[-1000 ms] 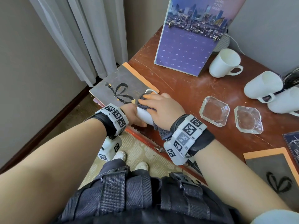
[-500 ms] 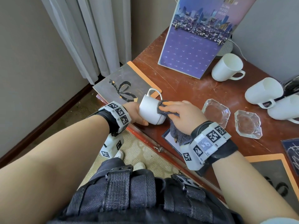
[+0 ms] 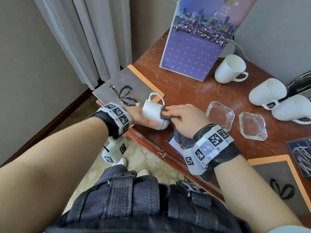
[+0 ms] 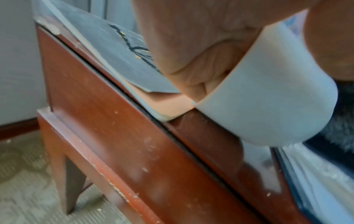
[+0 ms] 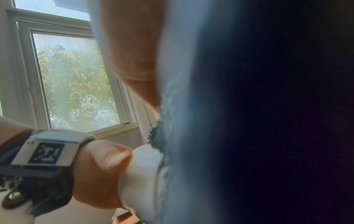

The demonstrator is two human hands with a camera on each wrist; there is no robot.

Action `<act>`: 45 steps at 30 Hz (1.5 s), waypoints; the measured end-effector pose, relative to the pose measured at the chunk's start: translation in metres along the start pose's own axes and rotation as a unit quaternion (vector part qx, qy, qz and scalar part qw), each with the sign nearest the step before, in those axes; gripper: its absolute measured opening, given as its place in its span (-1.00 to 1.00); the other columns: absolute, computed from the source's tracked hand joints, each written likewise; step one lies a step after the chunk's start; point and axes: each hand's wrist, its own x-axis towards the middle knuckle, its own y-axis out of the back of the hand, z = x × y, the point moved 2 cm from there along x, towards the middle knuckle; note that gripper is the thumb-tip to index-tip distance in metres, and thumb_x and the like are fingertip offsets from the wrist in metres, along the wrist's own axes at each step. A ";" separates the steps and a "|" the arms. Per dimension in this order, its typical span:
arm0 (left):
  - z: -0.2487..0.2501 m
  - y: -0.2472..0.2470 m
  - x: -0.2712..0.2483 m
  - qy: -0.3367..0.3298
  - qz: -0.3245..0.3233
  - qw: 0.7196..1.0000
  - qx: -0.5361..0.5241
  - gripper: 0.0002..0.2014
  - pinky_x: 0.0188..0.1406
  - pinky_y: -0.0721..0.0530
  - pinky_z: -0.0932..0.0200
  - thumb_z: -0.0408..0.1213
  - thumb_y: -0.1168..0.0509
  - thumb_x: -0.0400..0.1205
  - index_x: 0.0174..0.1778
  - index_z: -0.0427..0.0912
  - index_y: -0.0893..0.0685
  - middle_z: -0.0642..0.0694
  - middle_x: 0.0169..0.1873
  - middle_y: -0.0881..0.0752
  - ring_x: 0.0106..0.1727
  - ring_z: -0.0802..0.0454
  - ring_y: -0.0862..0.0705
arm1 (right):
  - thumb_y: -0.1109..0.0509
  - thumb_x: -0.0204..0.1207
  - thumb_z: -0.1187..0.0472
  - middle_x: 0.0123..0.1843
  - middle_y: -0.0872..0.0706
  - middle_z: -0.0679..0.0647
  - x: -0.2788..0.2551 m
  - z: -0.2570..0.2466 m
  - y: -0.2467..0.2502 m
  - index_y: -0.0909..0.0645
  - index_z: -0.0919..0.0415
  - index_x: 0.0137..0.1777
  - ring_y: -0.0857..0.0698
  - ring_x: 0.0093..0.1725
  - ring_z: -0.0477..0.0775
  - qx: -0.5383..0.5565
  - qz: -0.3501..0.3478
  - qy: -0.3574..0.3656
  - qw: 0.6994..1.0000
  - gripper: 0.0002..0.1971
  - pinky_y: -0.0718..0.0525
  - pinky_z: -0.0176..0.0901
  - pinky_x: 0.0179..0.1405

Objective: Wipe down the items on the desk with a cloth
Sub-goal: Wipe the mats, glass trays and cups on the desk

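Lifted off the folder and tipped on its side, the mug (image 3: pixel 154 113) now sits in the left hand (image 3: pixel 140 117), fingers curled round it, above the desk's (image 3: pixel 193 91) front edge. Right hand (image 3: pixel 186 118) pinches the cloth (image 3: pixel 165 112) against its base, so wiping this mug looks nearly finished.

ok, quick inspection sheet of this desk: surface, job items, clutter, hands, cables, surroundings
Surface: wooden desk, scratched, dusty.
Job's things: white mug held tilted above the desk's front edge; grey cloth pressed on its base end.
Clutter: three more mugs, two glass ashtrays, calendar, placemats.
Hands: left hand grips the mug; right hand grips the cloth.
Cables: white cord behind the calendar.
Surroundings: curtain, carpet, window.
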 end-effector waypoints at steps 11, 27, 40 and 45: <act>-0.003 0.005 -0.002 0.031 0.071 0.991 0.106 -0.61 0.15 -0.51 0.30 -0.27 -0.55 0.41 0.14 -0.23 -0.68 -0.05 -0.02 -0.71 0.06 0.07 -0.63 | -0.19 0.63 0.31 0.45 -0.52 -0.01 0.001 0.036 0.015 -0.56 -0.02 0.39 -0.43 0.46 0.10 0.109 0.116 -0.025 0.987 -0.62 -0.37 0.02 0.48; 0.019 0.013 -0.009 -0.003 -0.003 0.995 0.102 -0.76 -0.55 -0.46 0.62 -0.66 -0.26 0.54 -0.03 -0.24 -0.54 0.28 -0.66 -0.65 -0.57 0.49 -0.58 | -0.15 0.63 0.37 0.45 -0.47 -0.12 0.012 0.006 0.002 -0.59 -0.06 0.35 -0.30 0.44 0.07 0.064 -0.033 0.061 0.996 -0.58 -0.18 -0.27 0.37; 0.015 0.020 -0.013 0.009 0.001 0.993 0.114 -0.74 -0.54 -0.45 0.62 -0.63 -0.31 0.52 0.05 -0.26 -0.57 0.29 -0.69 -0.62 -0.59 0.49 -0.56 | -0.20 0.64 0.32 0.32 -0.47 -0.11 0.020 0.003 0.003 -0.71 -0.07 0.15 -0.33 0.30 0.01 0.026 -0.042 0.095 0.994 -0.66 -0.33 -0.21 0.26; 0.015 0.020 -0.009 0.014 -0.024 0.997 0.074 -0.77 -0.54 -0.45 0.60 -0.68 -0.27 0.53 -0.15 -0.23 -0.55 0.24 -0.68 -0.64 -0.61 0.45 -0.56 | -0.16 0.58 0.43 0.13 -0.49 -0.24 0.016 0.018 0.013 -0.75 -0.09 0.02 -0.38 0.26 0.02 0.021 -0.037 0.070 0.997 -0.57 -0.39 -0.07 0.30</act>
